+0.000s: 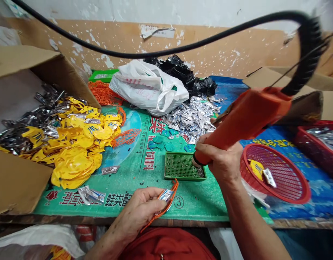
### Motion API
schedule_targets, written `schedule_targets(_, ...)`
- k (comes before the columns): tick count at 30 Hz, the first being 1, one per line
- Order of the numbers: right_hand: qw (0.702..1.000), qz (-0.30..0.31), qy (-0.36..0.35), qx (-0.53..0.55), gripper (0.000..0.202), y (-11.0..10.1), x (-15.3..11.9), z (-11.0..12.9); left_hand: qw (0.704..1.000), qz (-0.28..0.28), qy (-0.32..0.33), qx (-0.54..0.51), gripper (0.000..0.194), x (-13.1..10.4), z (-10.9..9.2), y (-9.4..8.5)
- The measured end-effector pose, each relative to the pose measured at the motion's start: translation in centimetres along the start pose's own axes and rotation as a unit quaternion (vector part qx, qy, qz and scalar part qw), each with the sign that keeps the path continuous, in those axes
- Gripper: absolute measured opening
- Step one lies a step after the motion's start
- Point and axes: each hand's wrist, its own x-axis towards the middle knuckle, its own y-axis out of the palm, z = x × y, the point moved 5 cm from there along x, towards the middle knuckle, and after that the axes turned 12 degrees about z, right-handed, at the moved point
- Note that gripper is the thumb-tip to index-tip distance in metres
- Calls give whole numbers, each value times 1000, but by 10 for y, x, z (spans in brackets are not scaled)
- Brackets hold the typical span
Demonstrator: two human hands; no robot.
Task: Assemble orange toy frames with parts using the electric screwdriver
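Observation:
My left hand (147, 206) pinches an orange plastic part (175, 187) with a silver metal-look piece (166, 195) lying on it, close to the table's front edge. My right hand (223, 159) is wrapped round an orange electric screwdriver (244, 119), which slants down to the left. Its lower end is at the right half of a green gridded screw tray (170, 175) holding many small screws; the tip itself is hidden. Teal pieces (158, 142) lie just behind the tray, with a heap of silver pieces (196, 117) beyond them.
Yellow parts (77, 162) spill from a cardboard box (14, 184) at left. A white plastic bag (144, 85) and black parts (179, 70) sit at the back. A red basket (274, 151) stands at right. The screwdriver's black cable (161, 54) arcs overhead.

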Motion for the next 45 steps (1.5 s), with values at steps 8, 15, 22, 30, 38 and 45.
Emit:
schedule_targets(8, 988, 67, 11, 136, 19, 26, -24, 43, 999, -24, 19, -24, 26, 3, 6, 0)
schedule_targets(15, 968, 169, 35, 179, 34, 53, -51, 54, 998, 20, 49, -44, 15, 4, 6, 3)
schedule_targets(22, 968, 172, 56, 173, 24, 61, -52, 43, 997, 39, 59, -44, 10, 3, 4, 5)
schedule_targets(30, 974, 169, 60, 139, 18, 60, -53, 38, 997, 34, 52, -55, 13, 3, 0, 7)
schedule_targets(38, 970, 194, 62, 134, 14, 62, -54, 35, 995, 27, 64, -74, 11, 3, 2, 9)
schedule_targets(45, 974, 213, 31, 76, 17, 62, -56, 35, 991, 15, 65, -115, 12, 7, 10, 10)
